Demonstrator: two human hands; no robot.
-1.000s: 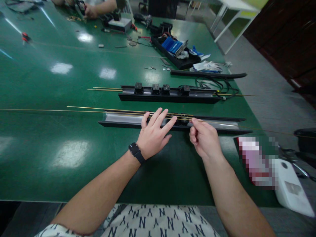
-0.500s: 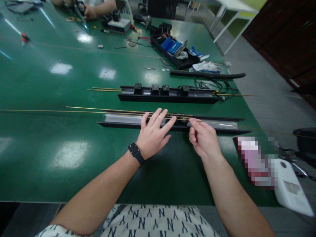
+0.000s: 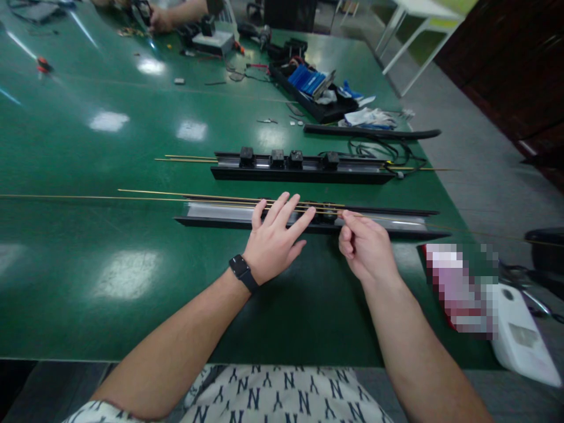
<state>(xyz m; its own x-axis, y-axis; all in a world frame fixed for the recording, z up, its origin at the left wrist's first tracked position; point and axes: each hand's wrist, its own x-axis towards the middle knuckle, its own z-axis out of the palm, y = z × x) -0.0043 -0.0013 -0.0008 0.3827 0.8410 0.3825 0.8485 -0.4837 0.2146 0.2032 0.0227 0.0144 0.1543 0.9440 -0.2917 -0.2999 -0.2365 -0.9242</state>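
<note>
While your left hand (image 3: pixel 275 238) lies fingers spread over the near black channel (image 3: pixel 220 212), holding nothing you can be seen to grip, your right hand (image 3: pixel 368 247) pinches a thin brass-coloured rod (image 3: pixel 326 212) between thumb and forefinger above that channel. Beyond your fingertips, the far black channel (image 3: pixel 299 175) carries four black blocks (image 3: pixel 277 157) and has rods protruding at both ends, so it looks further along; yours seems midway, its rods laid lengthwise but probably not settled. Glossy green tabletop (image 3: pixel 132 329) surrounds your fingers, reflecting lights. Well past them lie white gloves (image 3: pixel 369 119) and a co-worker's hand (image 3: pixel 162 20); off to their right, grey floor (image 3: pixel 423 153) shows.
</note>
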